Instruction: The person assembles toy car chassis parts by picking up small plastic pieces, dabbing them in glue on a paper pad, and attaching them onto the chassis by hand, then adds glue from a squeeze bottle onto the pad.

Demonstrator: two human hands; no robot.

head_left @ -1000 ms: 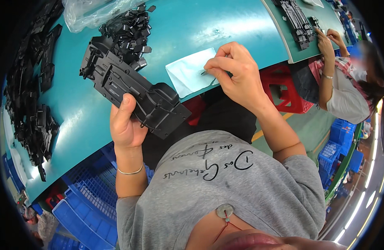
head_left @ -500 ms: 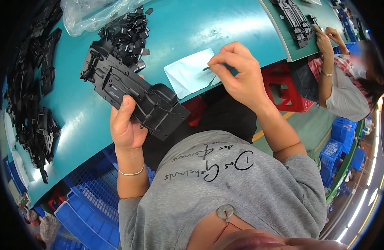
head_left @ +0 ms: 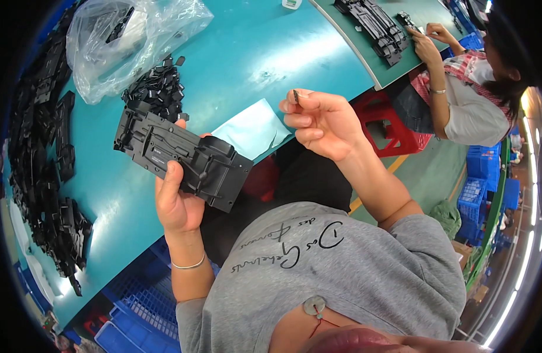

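My left hand (head_left: 178,197) grips a black plastic toy-car chassis (head_left: 183,154) by its near long edge, thumb on top and fingertips showing past the far edge. The chassis is tilted, its moulded side turned up. To its right, my raised right hand (head_left: 325,120) pinches a tiny dark piece (head_left: 295,96) between thumb and forefinger; its exact kind is too small to tell. Between the hands, a pale blue sheet (head_left: 253,126) lies at the table's near edge. Beyond the chassis is a heap of small black plastic parts (head_left: 159,88).
A clear plastic bag (head_left: 127,44) lies behind the heap on the green table (head_left: 241,65). Many black chassis parts (head_left: 50,170) are piled along the left. A co-worker (head_left: 459,88) handles a small black part at the right. Blue crates (head_left: 141,315) and a red stool (head_left: 388,126) stand below.
My right hand has lifted off the pale sheet and turned, the tiny piece now pointing up between the fingertips. The view has shifted, bringing more of the plastic bag in.
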